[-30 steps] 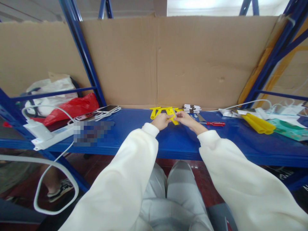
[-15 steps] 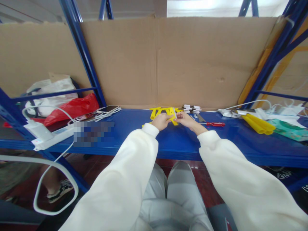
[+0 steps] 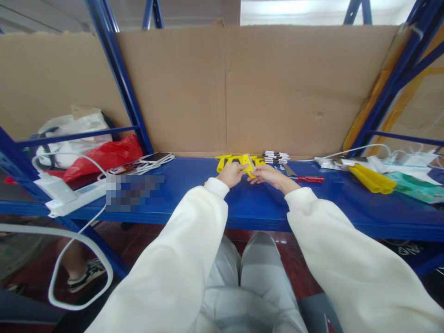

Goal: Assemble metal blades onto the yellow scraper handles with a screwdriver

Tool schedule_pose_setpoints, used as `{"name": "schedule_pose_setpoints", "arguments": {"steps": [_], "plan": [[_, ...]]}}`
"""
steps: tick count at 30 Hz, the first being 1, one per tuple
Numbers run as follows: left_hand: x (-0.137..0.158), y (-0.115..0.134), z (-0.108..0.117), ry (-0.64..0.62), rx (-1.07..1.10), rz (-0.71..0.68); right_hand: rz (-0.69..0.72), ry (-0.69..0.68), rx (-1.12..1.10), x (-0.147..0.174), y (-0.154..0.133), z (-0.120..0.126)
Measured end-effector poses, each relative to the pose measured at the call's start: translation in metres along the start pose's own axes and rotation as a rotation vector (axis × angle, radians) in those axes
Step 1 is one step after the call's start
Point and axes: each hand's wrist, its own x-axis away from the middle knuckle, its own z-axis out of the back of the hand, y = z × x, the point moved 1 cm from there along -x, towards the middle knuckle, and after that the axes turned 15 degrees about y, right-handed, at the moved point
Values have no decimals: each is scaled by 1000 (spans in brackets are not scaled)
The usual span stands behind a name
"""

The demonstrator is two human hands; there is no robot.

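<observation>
A yellow plastic scraper [image 3: 246, 160] with a pale metal strip along its right edge is held up over the blue shelf [image 3: 256, 201]. My left hand [image 3: 231, 175] is closed on its left side. From the right, my right hand [image 3: 266, 176] pinches its lower end, fingers bent beneath it. Behind my left hand lie more yellow plastic parts [image 3: 222, 162], partly covered by the hands. Just right of my right hand are a red-handled screwdriver [image 3: 311, 179] and a grey flat blade-like piece [image 3: 289, 170]. The small details of the scraper are too tiny to make out.
A stack of small white-and-black packs [image 3: 276, 156] stands against the cardboard wall [image 3: 187, 92]. Yellow tubes [image 3: 373, 179] and a green packet [image 3: 412, 186] lie at right. A white power strip [image 3: 81, 194], cables and a red bag [image 3: 107, 155] occupy the left.
The scraper has tilted, its top leaning left and its lower end swinging right. My right hand has shifted slightly down, its fingers now under the lower end.
</observation>
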Motion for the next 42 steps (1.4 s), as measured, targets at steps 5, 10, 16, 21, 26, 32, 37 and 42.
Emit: {"name": "schedule_pose_setpoints", "arguments": {"steps": [5,10,16,21,26,32,37,42], "plan": [[0,1,1,-20,15,12,-17,12,1,2,-3,-1],[0,5,4,-31,5,48,-38,-1,-64,4,-5,-1],[0,2,3,-7,-13,38,-56,-64,-105,5,-5,1],[0,0,1,-2,2,23,-53,-58,-112,6,-6,0],[3,2,2,-5,-22,6,-6,-20,-72,3,-5,1],[8,9,2,-110,-166,-119,-16,55,-76,-2,-3,7],[9,5,-5,-182,-204,-235,-54,60,-39,-4,1,11],[8,4,-4,-189,-187,-246,-67,70,-47,-4,3,13]]}}
